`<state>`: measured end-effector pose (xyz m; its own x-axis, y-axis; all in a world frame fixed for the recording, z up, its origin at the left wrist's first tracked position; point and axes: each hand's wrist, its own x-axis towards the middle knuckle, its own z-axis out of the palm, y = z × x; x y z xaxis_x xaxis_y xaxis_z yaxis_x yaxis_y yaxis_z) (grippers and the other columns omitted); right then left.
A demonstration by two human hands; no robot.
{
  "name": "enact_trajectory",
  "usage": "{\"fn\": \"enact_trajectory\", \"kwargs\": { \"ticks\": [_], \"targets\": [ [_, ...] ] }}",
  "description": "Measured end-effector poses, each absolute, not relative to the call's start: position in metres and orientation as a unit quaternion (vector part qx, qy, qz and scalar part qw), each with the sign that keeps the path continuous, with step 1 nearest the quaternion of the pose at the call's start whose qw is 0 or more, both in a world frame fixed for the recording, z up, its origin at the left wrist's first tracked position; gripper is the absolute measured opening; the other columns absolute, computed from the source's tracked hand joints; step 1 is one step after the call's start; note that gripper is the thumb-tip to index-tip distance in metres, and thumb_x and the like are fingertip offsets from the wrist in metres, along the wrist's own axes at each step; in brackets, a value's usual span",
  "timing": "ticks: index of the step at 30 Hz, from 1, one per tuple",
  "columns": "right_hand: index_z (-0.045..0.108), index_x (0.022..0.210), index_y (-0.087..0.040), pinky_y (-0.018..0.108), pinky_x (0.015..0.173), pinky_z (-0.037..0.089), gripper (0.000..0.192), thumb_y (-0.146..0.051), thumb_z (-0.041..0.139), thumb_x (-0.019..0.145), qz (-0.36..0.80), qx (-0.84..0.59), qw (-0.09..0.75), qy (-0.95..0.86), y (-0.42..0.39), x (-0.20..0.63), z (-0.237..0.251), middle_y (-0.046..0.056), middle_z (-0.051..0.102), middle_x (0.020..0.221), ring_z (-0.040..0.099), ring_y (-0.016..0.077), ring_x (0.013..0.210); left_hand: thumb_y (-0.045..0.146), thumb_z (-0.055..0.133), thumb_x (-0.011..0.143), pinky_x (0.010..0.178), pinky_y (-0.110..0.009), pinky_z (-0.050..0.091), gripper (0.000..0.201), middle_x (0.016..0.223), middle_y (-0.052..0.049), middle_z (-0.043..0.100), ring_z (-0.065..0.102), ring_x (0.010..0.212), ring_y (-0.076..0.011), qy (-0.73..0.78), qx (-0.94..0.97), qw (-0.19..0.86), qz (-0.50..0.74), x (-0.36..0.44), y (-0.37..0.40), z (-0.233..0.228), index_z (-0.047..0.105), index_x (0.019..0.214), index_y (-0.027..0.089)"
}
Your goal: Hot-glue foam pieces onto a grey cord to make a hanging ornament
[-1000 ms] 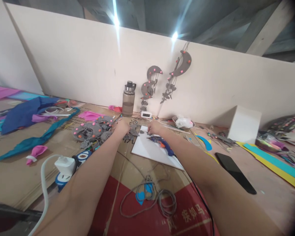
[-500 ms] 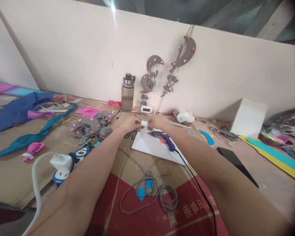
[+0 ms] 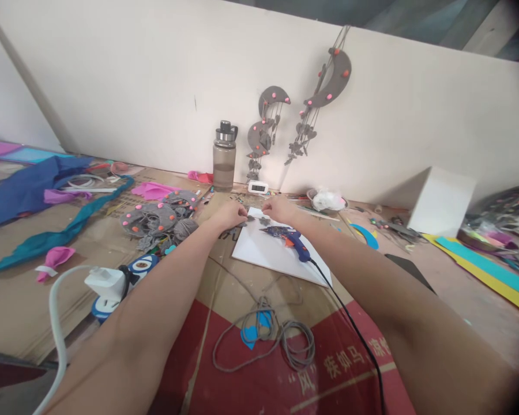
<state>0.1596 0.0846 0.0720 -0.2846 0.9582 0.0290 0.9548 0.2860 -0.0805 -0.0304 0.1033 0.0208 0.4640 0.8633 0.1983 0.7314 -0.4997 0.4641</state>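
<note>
My left hand (image 3: 230, 215) and my right hand (image 3: 279, 210) reach far forward over the back edge of a white board (image 3: 271, 257). Both pinch small grey felt pieces (image 3: 263, 221) between their fingertips; the exact grip is too small to make out. A blue glue gun (image 3: 290, 240) lies on the board just in front of my right hand, its black cord (image 3: 353, 331) running back under my right forearm. To the left of my left hand sits a pile of grey felt crescents with pink dots (image 3: 155, 218).
A coil of grey string (image 3: 271, 340) lies on the red cardboard near me. A white plug on a power strip (image 3: 109, 281) sits at left. A water bottle (image 3: 224, 156), small clock (image 3: 258, 187), white box (image 3: 440, 200), black phone (image 3: 409, 270) and coloured foam strips (image 3: 484, 268) surround the board. Finished crescent hangings (image 3: 320, 98) hang on the wall.
My hands moved closer together at the board's far edge. The view tilted down and forward slightly; the glue gun stayed on the board.
</note>
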Motion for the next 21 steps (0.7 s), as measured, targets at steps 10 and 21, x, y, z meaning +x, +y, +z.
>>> {"fn": "enact_trajectory", "kwargs": {
  "ticks": [10, 21],
  "targets": [
    [0.064, 0.095, -0.018, 0.023, 0.066, 0.039, 0.022, -0.033, 0.049, 0.089, -0.003, -0.677, 0.095, -0.729, -0.006, 0.210, 0.082, 0.006, 0.070, 0.089, 0.063, 0.0149, 0.080, 0.024, 0.064, 0.074, 0.067, -0.020, 0.043, 0.018, 0.088, -0.005, 0.074, 0.063, 0.076, -0.0146, 0.484, 0.828, 0.165, 0.230, -0.029, 0.105, 0.017, 0.075, 0.086, 0.015],
    [0.053, 0.108, -0.015, 0.029, 0.063, 0.041, 0.049, -0.056, 0.049, 0.082, 0.035, -0.751, 0.011, -0.659, -0.046, 0.208, 0.050, 0.015, 0.066, 0.102, 0.064, 0.0276, 0.091, 0.024, 0.064, 0.075, 0.069, -0.021, 0.045, 0.016, 0.089, -0.005, 0.074, 0.064, 0.079, -0.0154, 0.493, 0.822, 0.168, 0.229, -0.029, 0.095, 0.026, 0.074, 0.084, 0.016]
  ]
}}
